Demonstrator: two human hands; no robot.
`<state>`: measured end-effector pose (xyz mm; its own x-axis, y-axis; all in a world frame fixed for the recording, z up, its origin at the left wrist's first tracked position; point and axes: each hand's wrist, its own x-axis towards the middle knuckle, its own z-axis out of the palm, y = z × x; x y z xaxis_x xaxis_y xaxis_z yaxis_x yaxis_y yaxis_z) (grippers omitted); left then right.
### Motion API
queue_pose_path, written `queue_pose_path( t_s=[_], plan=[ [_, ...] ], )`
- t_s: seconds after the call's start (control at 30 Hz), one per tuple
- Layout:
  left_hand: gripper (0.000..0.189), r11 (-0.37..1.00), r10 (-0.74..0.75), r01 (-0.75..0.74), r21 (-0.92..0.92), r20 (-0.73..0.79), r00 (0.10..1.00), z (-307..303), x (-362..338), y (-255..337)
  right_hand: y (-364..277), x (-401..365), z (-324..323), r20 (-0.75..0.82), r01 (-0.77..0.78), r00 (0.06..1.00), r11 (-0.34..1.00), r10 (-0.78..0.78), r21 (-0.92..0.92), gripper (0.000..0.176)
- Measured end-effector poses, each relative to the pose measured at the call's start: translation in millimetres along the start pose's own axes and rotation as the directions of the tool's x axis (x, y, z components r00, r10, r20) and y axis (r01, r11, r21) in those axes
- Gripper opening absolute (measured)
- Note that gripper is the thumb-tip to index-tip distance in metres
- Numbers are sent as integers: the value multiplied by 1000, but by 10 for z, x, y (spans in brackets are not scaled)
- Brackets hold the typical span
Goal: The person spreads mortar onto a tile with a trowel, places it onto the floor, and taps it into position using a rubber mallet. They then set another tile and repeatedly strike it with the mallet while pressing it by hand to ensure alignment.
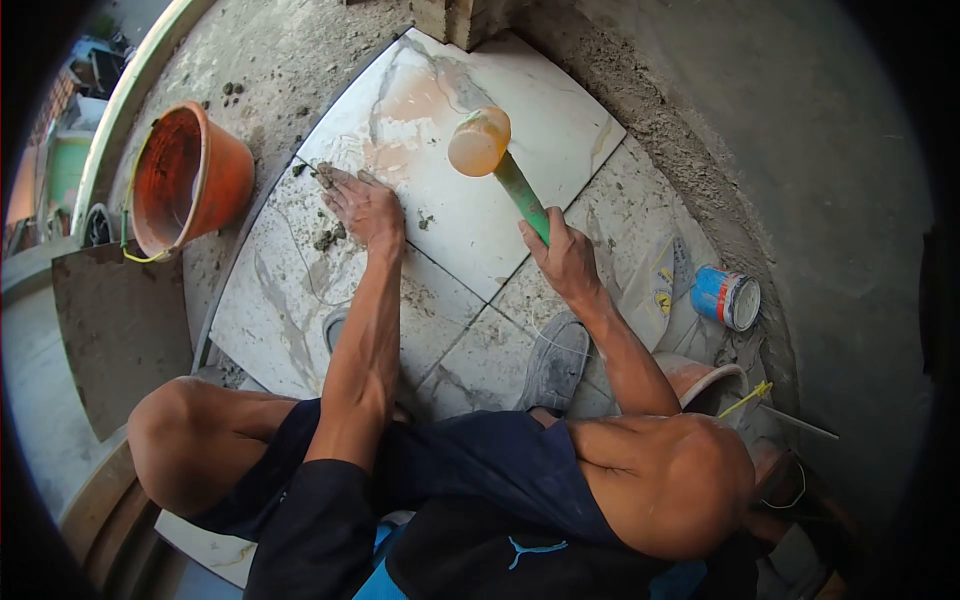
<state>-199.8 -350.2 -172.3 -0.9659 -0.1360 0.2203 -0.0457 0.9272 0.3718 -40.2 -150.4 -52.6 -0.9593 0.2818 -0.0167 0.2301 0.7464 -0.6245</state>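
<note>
My right hand (pixel 567 258) is wrapped round the green handle of a mallet (pixel 480 141), whose pale orange head is over a large white marbled tile (pixel 540 130). Flat on the tiles near the seam at the left, my left hand (pixel 368 208) has its fingers spread and holds nothing. Crumbs of mortar (pixel 328 238) lie beside it on the neighbouring tile (pixel 275 290). Whether the mallet head touches the tile, I cannot tell.
An orange bucket (pixel 225 170) stands at the left above a grey board (pixel 125 330). At the right are a blue and red can (pixel 725 297), a plastic bag (pixel 655 285) and a second bucket (pixel 690 378). A post (pixel 447 20) rises at the tile's far corner.
</note>
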Motion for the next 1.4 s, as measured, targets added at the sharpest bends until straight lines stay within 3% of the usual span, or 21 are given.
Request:
queue_pose_path(
  t_s=[0.07, 0.2, 0.23, 0.33, 0.37, 0.43, 0.5, 0.53, 0.57, 0.6, 0.67, 0.77, 0.9, 0.97, 1.1, 1.23, 1.3, 1.37, 1.4],
  plan=[
    [62, 1000, -6, 6, 13, 7, 1000, -8, -4, 11, 106, 16, 59, 187, -82, 976, 983, 113, -167, 37],
    [61, 1000, 6, -6, 0, 6, 1000, -8, -2, 1, 91, -204, 71, 65, 77, 995, 993, -71, -93, 38],
    [60, 1000, -3, 3, 5, 13, 1000, 9, 3, -7, 152, -204, 117, 38, 49, 998, 994, -46, -100, 38],
    [62, 999, -18, 22, -43, 98, 995, -75, 21, 5, 137, -189, 83, 255, -104, 957, 984, 139, -144, 40],
    [63, 998, -31, 37, -50, 119, 992, -79, 23, -1, 96, -196, 4, 218, -127, 963, 982, 156, -142, 40],
    [69, 989, -27, 46, -137, 140, 990, -183, -8, 50, 23, -326, -93, 57, 9, 998, 996, -4, -86, 42],
    [68, 998, -5, 13, -68, 118, 993, -134, -104, 92, 89, -373, -91, -81, 22, 996, 1000, -23, -19, 43],
    [69, 990, 79, -58, -129, 169, 982, -220, -215, 231, 109, -394, -96, -97, -46, 994, 998, 43, -30, 44],
    [69, 955, 294, -283, -89, 168, 941, -211, -322, 265, 132, -374, -117, -108, -99, 990, 994, 93, -45, 44],
    [68, 940, 326, -340, 17, 243, 914, -194, -404, 306, 131, -351, -130, -106, -200, 975, 979, 197, -25, 40],
    [68, 906, 350, -406, 119, 329, 877, -219, -439, 426, 212, -339, -124, -148, -188, 972, 982, 184, -18, 42],
    [67, 949, 303, -314, -9, 291, 907, -221, -444, 408, 256, -429, -121, -216, -147, 966, 989, 143, -3, 44],
    [66, 968, 245, -251, -21, 295, 924, -235, -466, 428, 417, -374, -106, -112, -312, 949, 924, 294, -222, 44],
    [66, 971, 231, -240, 1, 274, 934, -193, -454, 413, 423, -303, -154, -119, -344, 935, 935, 333, -85, 44],
    [64, 974, 220, -226, -3, 250, 943, -143, -468, 379, 433, -358, -127, -295, -181, 942, 983, 162, -37, 43],
    [64, 976, 216, -216, -24, 223, 951, -177, -463, 433, 531, -229, -110, -143, -318, 944, 934, 297, -162, 40],
    [63, 982, 176, -187, 24, 229, 957, -165, -470, 396, 498, -237, -121, -114, -306, 949, 947, 296, -93, 40],
    [63, 982, 185, -188, -12, 243, 952, -191, -459, 439, 461, -257, -103, -243, -176, 958, 981, 153, -78, 42],
    [63, 984, 179, -179, -23, 253, 951, -206, -454, 446, 469, -241, -86, -189, -209, 964, 974, 189, -88, 42]
  ],
)
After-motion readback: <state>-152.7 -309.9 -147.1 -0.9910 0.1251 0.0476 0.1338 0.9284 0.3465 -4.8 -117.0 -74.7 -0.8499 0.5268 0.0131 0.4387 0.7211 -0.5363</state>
